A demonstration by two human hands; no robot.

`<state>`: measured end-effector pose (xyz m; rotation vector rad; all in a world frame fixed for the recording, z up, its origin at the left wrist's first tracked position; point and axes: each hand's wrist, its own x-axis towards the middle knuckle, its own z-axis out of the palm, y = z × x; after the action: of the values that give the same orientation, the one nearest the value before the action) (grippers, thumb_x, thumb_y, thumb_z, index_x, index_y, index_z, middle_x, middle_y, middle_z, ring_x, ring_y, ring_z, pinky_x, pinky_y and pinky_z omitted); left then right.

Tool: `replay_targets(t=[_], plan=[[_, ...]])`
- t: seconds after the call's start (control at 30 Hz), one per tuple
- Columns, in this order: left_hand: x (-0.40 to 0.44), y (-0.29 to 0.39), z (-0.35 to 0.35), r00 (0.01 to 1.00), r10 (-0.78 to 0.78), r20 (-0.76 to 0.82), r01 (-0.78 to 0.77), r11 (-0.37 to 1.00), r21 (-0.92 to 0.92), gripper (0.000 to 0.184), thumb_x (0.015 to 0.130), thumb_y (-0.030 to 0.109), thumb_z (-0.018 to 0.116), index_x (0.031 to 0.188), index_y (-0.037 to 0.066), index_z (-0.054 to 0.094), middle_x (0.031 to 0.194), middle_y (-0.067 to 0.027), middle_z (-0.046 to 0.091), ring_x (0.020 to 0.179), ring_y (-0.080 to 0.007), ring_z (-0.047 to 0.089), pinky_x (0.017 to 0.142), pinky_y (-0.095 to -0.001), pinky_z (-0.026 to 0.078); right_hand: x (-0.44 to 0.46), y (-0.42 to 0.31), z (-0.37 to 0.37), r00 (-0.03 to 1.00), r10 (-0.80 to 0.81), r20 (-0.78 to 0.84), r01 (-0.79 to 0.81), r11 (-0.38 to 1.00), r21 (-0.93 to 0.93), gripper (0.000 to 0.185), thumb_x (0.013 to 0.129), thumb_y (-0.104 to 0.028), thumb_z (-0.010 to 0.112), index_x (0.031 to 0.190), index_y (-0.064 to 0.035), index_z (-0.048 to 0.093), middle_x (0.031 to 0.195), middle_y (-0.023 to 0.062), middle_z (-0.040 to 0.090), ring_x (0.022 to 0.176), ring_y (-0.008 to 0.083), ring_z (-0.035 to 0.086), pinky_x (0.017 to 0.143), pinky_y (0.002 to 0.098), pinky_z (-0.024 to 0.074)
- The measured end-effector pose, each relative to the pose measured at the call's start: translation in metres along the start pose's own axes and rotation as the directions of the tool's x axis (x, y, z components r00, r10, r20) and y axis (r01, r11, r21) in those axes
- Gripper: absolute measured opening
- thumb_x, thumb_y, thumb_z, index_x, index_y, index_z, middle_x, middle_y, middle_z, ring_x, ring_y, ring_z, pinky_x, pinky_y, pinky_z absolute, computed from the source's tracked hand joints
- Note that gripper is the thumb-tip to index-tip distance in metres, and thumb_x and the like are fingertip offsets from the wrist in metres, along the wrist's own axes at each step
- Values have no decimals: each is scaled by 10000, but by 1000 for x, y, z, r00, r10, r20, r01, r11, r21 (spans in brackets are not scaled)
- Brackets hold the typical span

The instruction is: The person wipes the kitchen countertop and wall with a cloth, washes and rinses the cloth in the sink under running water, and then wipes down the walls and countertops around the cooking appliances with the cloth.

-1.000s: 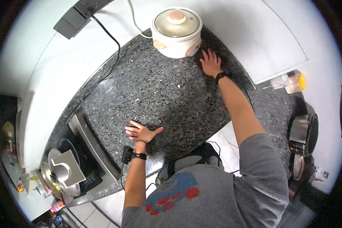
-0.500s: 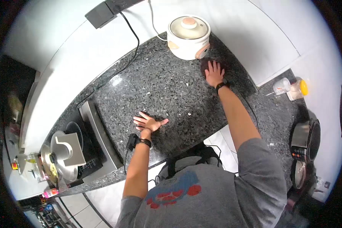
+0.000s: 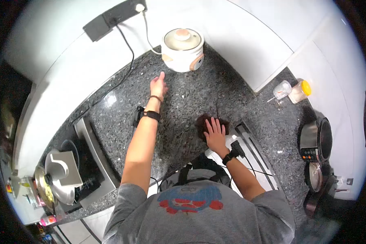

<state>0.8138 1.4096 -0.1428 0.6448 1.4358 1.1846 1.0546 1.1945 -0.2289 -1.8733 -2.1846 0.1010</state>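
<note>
My right hand (image 3: 215, 134) lies flat with its fingers stretched out on a dark brown cloth (image 3: 201, 125), near the front edge of the speckled dark stone counter (image 3: 183, 99). My left hand (image 3: 158, 86) hovers over or rests on the counter further back, its fingers loosely bent and nothing visible in it. Just beyond it stands a small white electric cooker (image 3: 181, 61) with a glass lid and peach-coloured knob and handles. A dark band with a small black device (image 3: 139, 117) circles my left wrist; a similar black device (image 3: 237, 148) sits at my right.
At left is a cooktop (image 3: 97, 179) holding a lidded pan (image 3: 55, 179). A power strip (image 3: 114, 18) on the wall feeds the cooker's white cord. Right of me are a yellow-lidded jar (image 3: 300, 91), a clear container (image 3: 282, 89) and a black-and-silver appliance (image 3: 316, 140).
My right hand and the cloth have moved from beside the cooker back to the front edge. My left hand has reached forward towards the cooker, its spread fingers now bent. The view has shifted.
</note>
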Motion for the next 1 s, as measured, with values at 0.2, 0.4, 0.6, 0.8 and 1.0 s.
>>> replay_targets(t=[0.2, 0.4, 0.6, 0.8, 1.0], plan=[[74, 15, 42, 999, 39, -24, -42, 980, -193, 377, 888, 239, 511, 1164, -8, 440, 1087, -117, 516, 847, -247, 549, 691, -357, 501, 69, 28, 10, 989, 106, -104, -107, 994, -4, 531, 870, -276, 474, 1358, -172, 292, 1413, 108, 259, 1298, 313, 232, 1035, 516, 166], [100, 18, 65, 976, 136, -167, -164, 972, -168, 290, 925, 204, 438, 1114, -4, 509, 916, -119, 593, 667, -186, 593, 553, -284, 516, 169, 65, 20, 958, 185, -220, -191, 982, -6, 525, 859, -307, 501, 1335, -161, 333, 1382, 124, 302, 1264, 317, 283, 1014, 523, 209], [112, 16, 62, 968, 122, -219, -162, 971, -175, 284, 906, 166, 478, 1019, -86, 547, 917, -138, 588, 676, -212, 602, 563, -303, 541, 221, 78, 31, 943, 224, -247, -226, 974, 22, 492, 874, -304, 494, 1317, -132, 367, 1382, 132, 296, 1273, 344, 257, 1005, 554, 218], [70, 27, 71, 952, -30, -303, -56, 961, -272, 242, 886, 140, 517, 921, -96, 561, 900, -149, 587, 666, -244, 593, 568, -350, 538, 228, 80, 33, 951, 224, -213, -225, 974, 21, 494, 878, -305, 485, 1328, -148, 355, 1394, 130, 279, 1276, 339, 250, 1013, 554, 199], [49, -3, 27, 944, -69, -322, -90, 886, -454, 263, 894, 139, 491, 1033, -85, 486, 967, -159, 562, 787, -248, 588, 599, -357, 532, 226, 84, 42, 946, 206, -252, -210, 978, 11, 510, 878, -337, 475, 1341, -176, 335, 1397, 122, 278, 1274, 328, 256, 1024, 549, 172]])
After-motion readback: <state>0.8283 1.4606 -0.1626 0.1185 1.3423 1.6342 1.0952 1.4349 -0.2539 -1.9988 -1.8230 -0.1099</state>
